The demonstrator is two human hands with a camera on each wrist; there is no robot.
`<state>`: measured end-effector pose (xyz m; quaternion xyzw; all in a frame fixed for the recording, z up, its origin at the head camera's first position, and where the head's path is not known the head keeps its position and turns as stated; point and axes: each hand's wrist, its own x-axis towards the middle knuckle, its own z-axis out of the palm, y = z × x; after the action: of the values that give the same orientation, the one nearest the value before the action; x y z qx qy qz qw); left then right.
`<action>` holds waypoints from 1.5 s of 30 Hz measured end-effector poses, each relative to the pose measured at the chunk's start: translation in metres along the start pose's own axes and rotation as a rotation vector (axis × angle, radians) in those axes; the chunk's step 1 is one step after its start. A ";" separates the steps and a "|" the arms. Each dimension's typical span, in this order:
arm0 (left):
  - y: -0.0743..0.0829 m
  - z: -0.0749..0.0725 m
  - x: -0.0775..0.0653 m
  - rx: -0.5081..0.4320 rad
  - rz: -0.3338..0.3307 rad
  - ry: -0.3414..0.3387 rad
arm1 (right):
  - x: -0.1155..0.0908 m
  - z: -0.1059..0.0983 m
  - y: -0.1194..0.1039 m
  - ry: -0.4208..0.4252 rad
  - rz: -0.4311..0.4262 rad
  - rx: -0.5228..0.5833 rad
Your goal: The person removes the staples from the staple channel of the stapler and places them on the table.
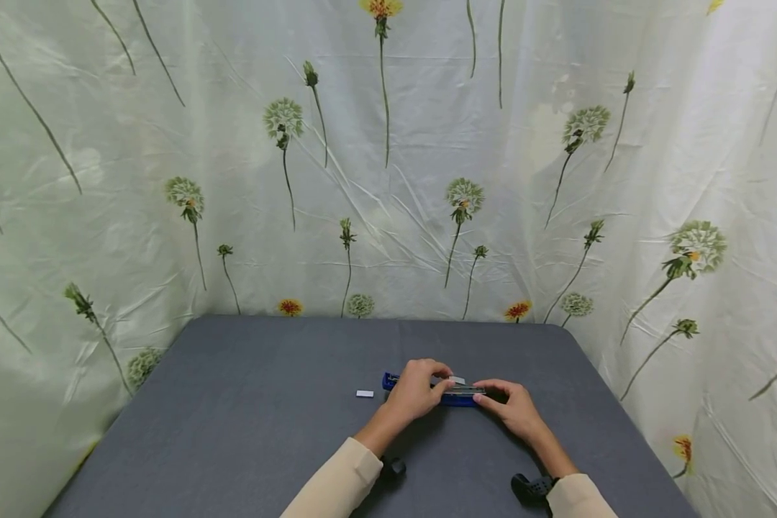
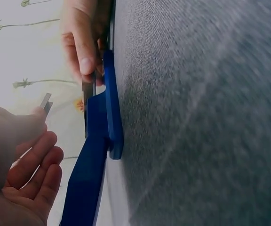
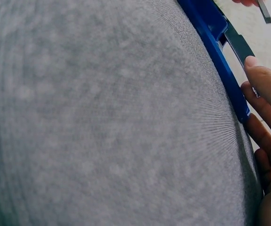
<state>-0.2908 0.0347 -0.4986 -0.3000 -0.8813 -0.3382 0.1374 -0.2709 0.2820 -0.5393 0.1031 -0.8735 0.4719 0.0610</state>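
Note:
A blue stapler [image 1: 460, 401] lies on the grey table with its top cover swung back, baring the metal staple channel [image 3: 239, 46]. Between thumb and forefinger my left hand [image 1: 417, 388] pinches a short strip of staples [image 2: 46, 103], held just above the channel; its other fingers are loosely bent. My right hand [image 1: 514, 409] grips the stapler's front end, thumb [image 3: 262, 77] on the channel's tip and fingers by the blue base. In the head view the left hand hides part of the stapler.
Another staple strip [image 1: 365, 393] lies on the table [image 1: 265, 417] to the left of the stapler. Behind the table hangs a pale curtain [image 1: 233, 144] with a dandelion print. Dark wrist devices [image 1: 529, 489] show below the hands.

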 end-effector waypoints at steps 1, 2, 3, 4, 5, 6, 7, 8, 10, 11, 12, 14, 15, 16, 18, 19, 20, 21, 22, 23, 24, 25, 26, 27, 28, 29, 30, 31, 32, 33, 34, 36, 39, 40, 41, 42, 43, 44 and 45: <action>-0.001 -0.001 -0.001 -0.003 0.001 0.004 | 0.000 0.000 0.000 -0.001 0.002 -0.001; -0.001 -0.003 -0.001 -0.006 -0.001 0.008 | 0.000 0.000 0.000 0.001 0.004 -0.001; -0.002 -0.004 -0.002 -0.009 -0.002 0.015 | -0.001 0.000 -0.001 0.002 0.008 -0.002; -0.004 -0.005 -0.003 -0.014 -0.006 0.021 | -0.001 0.001 -0.001 0.002 0.011 -0.003; -0.004 -0.006 -0.004 -0.024 -0.013 0.027 | -0.001 0.001 -0.001 -0.001 0.014 -0.006; -0.005 -0.007 -0.006 -0.027 -0.017 0.034 | -0.002 0.001 -0.001 -0.002 0.019 -0.006; -0.006 -0.009 -0.007 -0.030 -0.020 0.040 | -0.002 0.002 -0.001 -0.001 0.025 -0.005; -0.007 -0.010 -0.008 -0.033 -0.021 0.050 | -0.002 0.002 0.000 0.003 0.029 -0.005; -0.009 -0.012 -0.010 -0.039 -0.016 0.072 | -0.003 0.003 0.000 0.005 0.031 0.001; -0.010 -0.014 -0.012 -0.042 -0.016 0.080 | -0.003 0.003 0.000 0.007 0.030 0.004; -0.011 -0.016 -0.013 -0.041 -0.014 0.089 | -0.003 0.003 0.000 0.011 0.031 0.010; -0.013 -0.019 -0.015 -0.039 -0.016 0.101 | -0.004 0.004 0.000 0.014 0.022 0.015; -0.014 -0.021 -0.017 -0.037 -0.018 0.106 | -0.004 0.003 0.000 0.013 0.017 0.015; -0.015 -0.022 -0.018 -0.038 -0.022 0.109 | -0.004 0.003 0.000 0.012 0.010 0.015; -0.016 -0.025 -0.020 -0.038 -0.021 0.114 | -0.004 0.002 0.000 0.014 -0.003 0.014; -0.016 -0.027 -0.021 -0.037 -0.019 0.116 | -0.004 0.002 0.001 0.015 -0.006 0.014; -0.017 -0.028 -0.021 -0.038 -0.017 0.118 | -0.004 0.001 0.001 0.016 -0.010 0.015; -0.017 -0.028 -0.022 -0.042 -0.018 0.119 | -0.004 0.000 0.001 0.016 -0.012 0.015; -0.018 -0.029 -0.023 -0.044 -0.017 0.123 | -0.003 -0.001 0.001 0.015 -0.013 0.015; -0.019 -0.030 -0.023 -0.048 -0.016 0.128 | -0.003 -0.001 0.001 0.014 -0.013 0.013; -0.021 -0.030 -0.024 -0.053 -0.012 0.135 | -0.003 -0.001 0.001 0.016 -0.012 0.010; -0.022 -0.031 -0.024 -0.055 -0.012 0.142 | -0.002 -0.001 0.001 0.012 -0.010 0.010; -0.023 -0.032 -0.025 -0.058 -0.014 0.151 | -0.002 -0.001 0.000 0.009 -0.009 0.010; -0.025 -0.034 -0.027 -0.060 -0.014 0.160 | -0.002 -0.001 0.000 0.006 -0.005 0.007; -0.027 -0.036 -0.028 -0.057 -0.012 0.168 | -0.002 -0.001 0.000 0.003 -0.004 0.005; -0.029 -0.038 -0.029 -0.054 -0.012 0.174 | -0.002 -0.001 0.000 0.001 -0.002 0.004; -0.031 -0.041 -0.031 -0.049 -0.011 0.179 | -0.002 -0.001 0.000 -0.001 0.001 0.005; -0.033 -0.044 -0.033 -0.045 -0.010 0.185 | -0.003 -0.001 0.001 -0.005 0.004 0.008; -0.035 -0.047 -0.034 -0.045 -0.012 0.190 | -0.002 -0.001 0.001 -0.005 0.005 0.007; -0.037 -0.049 -0.036 -0.044 -0.011 0.198 | -0.002 -0.001 0.001 -0.005 0.005 0.006; -0.039 -0.052 -0.037 -0.047 -0.012 0.207 | -0.002 -0.001 0.001 -0.005 0.000 0.005; -0.043 -0.058 -0.039 -0.057 -0.013 0.229 | -0.001 -0.001 0.001 -0.001 -0.004 0.007; -0.048 -0.067 -0.043 -0.063 -0.022 0.250 | 0.000 -0.002 -0.001 -0.002 -0.011 0.002; -0.049 -0.071 -0.044 -0.058 -0.024 0.254 | 0.000 -0.002 -0.001 -0.003 -0.013 -0.001; -0.051 -0.074 -0.046 -0.053 -0.025 0.257 | 0.000 -0.002 -0.002 -0.005 -0.011 -0.004; -0.052 -0.077 -0.047 -0.045 -0.025 0.258 | 0.000 -0.002 -0.002 -0.006 -0.011 -0.007; -0.054 -0.079 -0.049 -0.037 -0.024 0.258 | 0.000 -0.002 -0.002 -0.007 -0.010 -0.012; -0.055 -0.082 -0.050 -0.031 -0.025 0.259 | 0.000 -0.002 -0.003 -0.007 -0.010 -0.017; -0.057 -0.084 -0.051 -0.020 -0.025 0.261 | 0.000 -0.002 -0.003 -0.006 -0.010 -0.019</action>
<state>-0.2825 -0.0783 -0.4888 -0.2437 -0.8563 -0.3848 0.2434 -0.2703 0.2825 -0.5361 0.1084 -0.8776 0.4629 0.0619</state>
